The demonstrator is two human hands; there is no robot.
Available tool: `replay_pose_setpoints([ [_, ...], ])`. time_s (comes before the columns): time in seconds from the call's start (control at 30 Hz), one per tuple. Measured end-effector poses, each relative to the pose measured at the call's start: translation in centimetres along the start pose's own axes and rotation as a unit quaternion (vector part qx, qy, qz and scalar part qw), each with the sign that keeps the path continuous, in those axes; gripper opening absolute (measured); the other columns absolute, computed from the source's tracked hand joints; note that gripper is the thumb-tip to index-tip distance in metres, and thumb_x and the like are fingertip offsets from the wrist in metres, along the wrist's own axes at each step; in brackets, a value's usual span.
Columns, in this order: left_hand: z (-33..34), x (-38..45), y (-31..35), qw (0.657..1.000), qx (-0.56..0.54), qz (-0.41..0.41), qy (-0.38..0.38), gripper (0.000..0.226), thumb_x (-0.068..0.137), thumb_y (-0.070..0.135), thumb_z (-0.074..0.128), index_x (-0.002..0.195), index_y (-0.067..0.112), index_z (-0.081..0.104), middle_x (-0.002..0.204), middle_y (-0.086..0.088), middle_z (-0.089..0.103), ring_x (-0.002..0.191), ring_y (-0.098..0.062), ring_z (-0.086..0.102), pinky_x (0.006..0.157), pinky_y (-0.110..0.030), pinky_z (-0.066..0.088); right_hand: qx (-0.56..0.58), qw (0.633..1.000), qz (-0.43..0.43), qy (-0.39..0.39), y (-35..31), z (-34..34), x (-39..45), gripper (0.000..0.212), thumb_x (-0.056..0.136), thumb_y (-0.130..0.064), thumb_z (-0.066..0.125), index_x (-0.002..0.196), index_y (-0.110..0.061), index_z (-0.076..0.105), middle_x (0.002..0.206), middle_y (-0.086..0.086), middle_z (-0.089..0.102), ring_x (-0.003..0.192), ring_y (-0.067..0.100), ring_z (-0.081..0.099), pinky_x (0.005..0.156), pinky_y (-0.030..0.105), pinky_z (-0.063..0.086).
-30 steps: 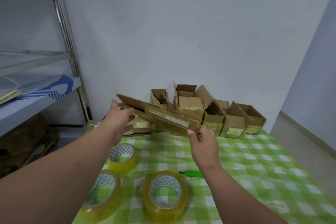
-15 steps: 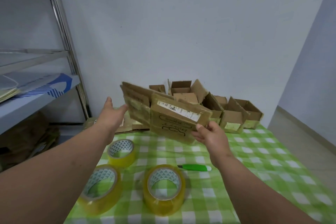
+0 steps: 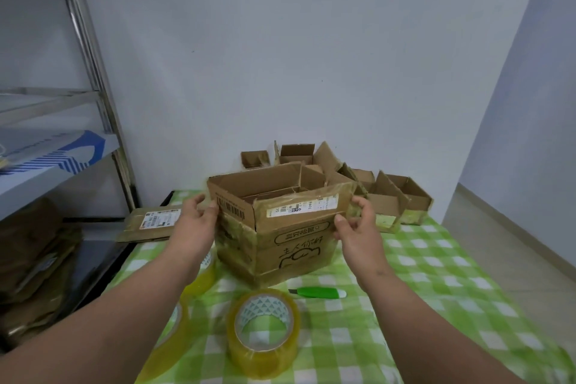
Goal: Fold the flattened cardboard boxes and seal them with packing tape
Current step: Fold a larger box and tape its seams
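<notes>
Standing at the middle of the frame, a worn brown cardboard box (image 3: pixel 280 221) is opened into a rectangular tube with top flaps up, its creased sides patched with old yellowish tape and white labels. The left hand (image 3: pixel 196 221) grips its left corner; the right hand (image 3: pixel 358 227) pinches its right edge. Below it on the green checked worktop (image 3: pixel 436 274) lie a glossy round tape roll (image 3: pixel 265 330) and a green plastic knife (image 3: pixel 318 292). Smaller open boxes (image 3: pixel 389 196) crowd the wall behind.
</notes>
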State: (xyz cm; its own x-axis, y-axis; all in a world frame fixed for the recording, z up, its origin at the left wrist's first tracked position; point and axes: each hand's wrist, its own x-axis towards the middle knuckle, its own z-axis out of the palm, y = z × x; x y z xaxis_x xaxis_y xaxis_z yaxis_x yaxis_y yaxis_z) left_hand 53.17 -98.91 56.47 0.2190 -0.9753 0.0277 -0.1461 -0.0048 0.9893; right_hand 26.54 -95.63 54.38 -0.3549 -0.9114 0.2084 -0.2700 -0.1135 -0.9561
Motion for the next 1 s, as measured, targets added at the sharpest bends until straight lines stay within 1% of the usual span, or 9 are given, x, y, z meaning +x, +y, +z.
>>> replay_pose_setpoints([
  [0.1,0.3,-0.2,0.1,0.998,-0.048,0.028,-0.003,0.024,0.103,0.033,0.047,0.126,0.029,0.040,0.115,-0.005,0.064,0.107,-0.021,0.063,0.100,-0.049,0.049,-0.011,0.999,-0.001,-0.041,0.1,-0.1,0.4,0.042,0.100,-0.027,0.054,0.133,-0.044,0.034,0.101,-0.002,0.065,0.093,0.012,0.066,0.068,0.023,0.043],
  [0.23,0.4,-0.2,0.8,0.996,-0.058,0.041,-0.053,0.037,0.096,0.059,0.046,0.127,0.041,0.053,0.126,0.018,0.060,0.107,0.010,0.058,0.102,-0.038,0.047,-0.020,0.996,-0.009,-0.087,0.0,-0.3,0.5,0.053,0.096,-0.033,0.060,0.141,-0.042,0.032,0.091,-0.002,0.065,0.092,0.012,0.065,0.077,0.027,0.046],
  [0.37,0.7,0.3,1.0,0.995,-0.049,-0.034,-0.077,0.082,0.078,0.085,0.040,0.142,0.033,0.047,0.145,0.007,0.050,0.134,-0.020,0.047,0.113,-0.054,0.033,-0.040,0.995,-0.021,-0.094,0.3,0.3,0.1,0.060,0.094,-0.039,0.062,0.145,-0.044,0.033,0.088,-0.007,0.065,0.092,0.008,0.065,0.084,0.031,0.048],
  [0.43,0.8,0.4,0.9,0.991,-0.076,-0.063,-0.094,0.076,0.083,0.082,0.037,0.140,0.033,0.052,0.137,0.003,0.060,0.128,-0.022,0.053,0.115,-0.052,0.032,-0.041,0.994,-0.026,-0.095,0.4,0.4,-0.2,0.061,0.093,-0.039,0.064,0.146,-0.046,0.033,0.091,-0.006,0.066,0.092,0.006,0.065,0.086,0.031,0.048],
  [0.53,0.8,0.2,1.0,0.986,-0.109,-0.028,-0.127,0.065,0.089,0.076,0.030,0.135,0.038,0.053,0.122,0.002,0.070,0.118,-0.019,0.062,0.110,-0.047,0.041,-0.057,0.993,-0.037,-0.099,0.3,0.5,-0.2,0.065,0.092,-0.042,0.064,0.147,-0.046,0.030,0.085,-0.008,0.059,0.081,0.005,0.061,0.074,0.024,0.045],
  [0.63,0.5,0.4,1.1,0.985,-0.101,0.006,-0.141,0.081,0.079,0.085,0.030,0.142,0.036,0.040,0.134,-0.004,0.062,0.123,-0.021,0.059,0.110,-0.050,0.040,-0.071,0.990,-0.044,-0.114,-0.1,0.7,0.0,0.069,0.092,-0.044,0.064,0.148,-0.049,0.025,0.088,-0.013,0.060,0.080,0.002,0.062,0.070,0.019,0.044],
  [0.77,0.2,-0.1,0.9,0.984,-0.036,0.013,-0.172,0.087,0.062,0.097,0.041,0.137,0.053,0.040,0.145,0.009,0.049,0.137,-0.020,0.043,0.114,-0.051,0.032,-0.050,0.986,-0.037,-0.158,-0.5,0.6,0.6,0.075,0.091,-0.046,0.065,0.151,-0.048,0.020,0.117,-0.021,0.061,0.101,-0.003,0.060,0.090,0.023,0.046],
  [0.87,0.2,-0.5,1.2,0.988,0.000,0.021,-0.155,0.051,0.067,0.087,0.047,0.114,0.066,0.050,0.133,0.022,0.053,0.132,-0.016,0.045,0.109,-0.043,0.036,-0.055,0.981,-0.029,-0.184,-0.6,0.8,1.1,0.076,0.086,-0.056,0.063,0.151,-0.044,0.026,0.132,-0.019,0.057,0.115,0.003,0.057,0.103,0.034,0.045],
  [1.0,0.2,-0.1,1.7,0.994,0.061,0.026,-0.082,0.083,0.074,0.085,0.033,0.141,0.037,0.046,0.148,0.011,0.041,0.134,-0.023,0.042,0.106,-0.048,0.033,-0.091,0.979,-0.027,-0.182,-0.6,1.4,1.3,0.087,0.067,-0.078,0.053,0.145,-0.046,0.034,0.137,-0.009,0.050,0.118,0.012,0.054,0.105,0.047,0.045],
])
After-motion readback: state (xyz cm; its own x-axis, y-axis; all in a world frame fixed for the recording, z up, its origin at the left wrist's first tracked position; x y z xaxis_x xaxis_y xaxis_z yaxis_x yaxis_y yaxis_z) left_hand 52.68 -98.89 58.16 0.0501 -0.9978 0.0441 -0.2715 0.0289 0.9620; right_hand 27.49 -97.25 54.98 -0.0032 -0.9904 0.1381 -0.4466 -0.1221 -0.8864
